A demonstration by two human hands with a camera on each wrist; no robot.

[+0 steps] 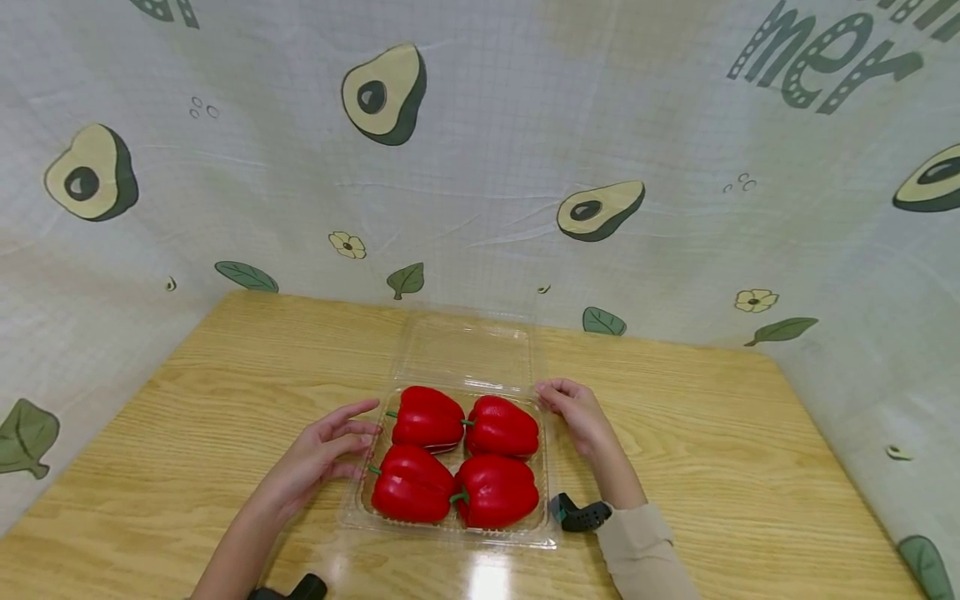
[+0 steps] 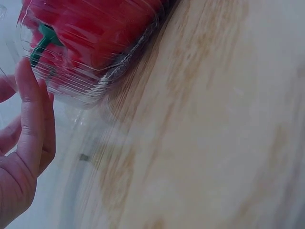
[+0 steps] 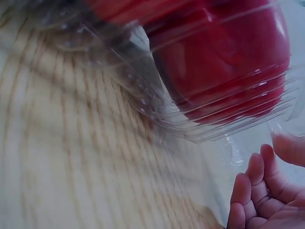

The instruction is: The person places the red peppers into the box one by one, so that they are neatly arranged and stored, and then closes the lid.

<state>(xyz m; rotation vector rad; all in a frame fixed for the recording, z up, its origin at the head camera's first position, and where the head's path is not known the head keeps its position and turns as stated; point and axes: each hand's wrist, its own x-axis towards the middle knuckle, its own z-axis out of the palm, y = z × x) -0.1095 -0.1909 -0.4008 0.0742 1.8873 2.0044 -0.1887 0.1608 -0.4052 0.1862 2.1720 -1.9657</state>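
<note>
A clear plastic clamshell container [image 1: 551, 508] sits on the table, its transparent lid [image 1: 465, 350] folded back flat behind it. Inside lie several red bell peppers with green stems, among them a front left pepper [image 1: 412, 487] and a back right pepper [image 1: 501, 427]. My left hand [image 1: 322, 454] is at the container's left rim, fingers spread and loosely extended. In the left wrist view its fingertip [image 2: 25, 69] is right by the ribbed side wall. The right hand [image 1: 576, 412] pinches the container's back right corner near the lid hinge; thumb and fingertips come together there.
The wooden table [image 1: 712, 467] extends around the container on both sides. A pale cloth [image 1: 480, 167] printed with avocados and leaves hangs behind and along both sides. Black straps [image 1: 581, 512] sit around the wrists.
</note>
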